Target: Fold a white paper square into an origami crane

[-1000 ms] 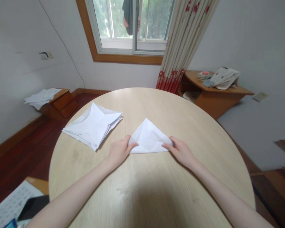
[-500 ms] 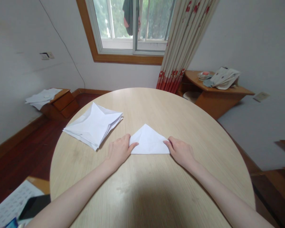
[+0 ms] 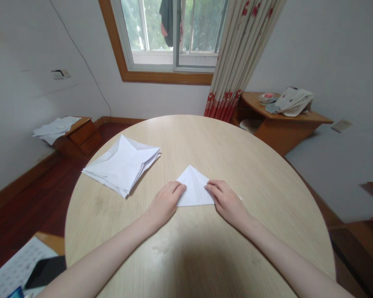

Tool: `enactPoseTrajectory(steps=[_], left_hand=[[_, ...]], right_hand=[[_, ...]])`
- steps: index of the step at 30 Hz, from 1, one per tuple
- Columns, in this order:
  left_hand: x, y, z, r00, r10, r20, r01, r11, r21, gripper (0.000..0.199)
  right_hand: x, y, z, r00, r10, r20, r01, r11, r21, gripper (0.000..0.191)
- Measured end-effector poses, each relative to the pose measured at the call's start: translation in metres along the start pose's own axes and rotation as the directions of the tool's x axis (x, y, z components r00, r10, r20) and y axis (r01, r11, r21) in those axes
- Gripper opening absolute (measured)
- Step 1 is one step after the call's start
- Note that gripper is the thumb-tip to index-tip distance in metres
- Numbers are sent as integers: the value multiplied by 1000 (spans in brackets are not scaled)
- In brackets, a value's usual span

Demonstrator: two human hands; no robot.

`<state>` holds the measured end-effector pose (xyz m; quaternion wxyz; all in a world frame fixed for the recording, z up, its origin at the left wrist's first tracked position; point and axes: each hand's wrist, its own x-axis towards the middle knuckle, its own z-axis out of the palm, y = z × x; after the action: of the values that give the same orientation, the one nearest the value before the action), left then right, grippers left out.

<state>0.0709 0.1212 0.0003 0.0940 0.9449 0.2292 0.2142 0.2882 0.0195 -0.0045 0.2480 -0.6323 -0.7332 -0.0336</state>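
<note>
A white folded paper, shaped like a triangle w/ its tip pointing away, is laid flat near the middle of the round tabletop. Its left corner is pressed down by the left hand, fingers flat & close together. Its right part is covered by the right hand, fingers also flat, nothing gripped. A pile of white sheets is seen to the left, well apart.
</note>
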Motion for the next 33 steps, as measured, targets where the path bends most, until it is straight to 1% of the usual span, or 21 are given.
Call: enactPoseTrajectory(steps=[2, 4, 7, 10, 14, 22, 28, 33], left_hand=[[2, 5, 0, 997, -74, 23, 75, 994, -82, 22], [4, 10, -3, 987, -154, 45, 158, 982, -99, 20], [8, 18, -6, 969, -238, 70, 241, 970, -29, 30], [9, 27, -7, 957, -282, 74, 277, 959, 66, 40], [7, 34, -2, 953, -299, 50, 292, 950, 111, 48], [5, 36, 5, 947, -321, 10, 319, 944, 85, 53], [1, 29, 5, 955, -292, -44, 294, 955, 31, 52], [-1, 15, 4, 965, -263, -18, 263, 964, 36, 53]], right_hand=[[0, -7, 5, 999, 8, -31, -4, 993, 119, 30], [0, -13, 7, 999, 33, -31, -27, 983, 183, 27], [2, -17, 6, 998, 66, 8, -66, 977, 201, 28], [3, -18, 4, 996, 77, 50, -85, 980, 179, 33], [1, -20, 5, 992, 82, 93, -95, 985, 142, 40], [-1, -19, 9, 988, 88, 124, -91, 996, 14, 48], [-3, -9, 8, 990, 64, 125, -53, 995, -90, 54], [-8, 8, 8, 986, 101, 130, -75, 978, -197, 56]])
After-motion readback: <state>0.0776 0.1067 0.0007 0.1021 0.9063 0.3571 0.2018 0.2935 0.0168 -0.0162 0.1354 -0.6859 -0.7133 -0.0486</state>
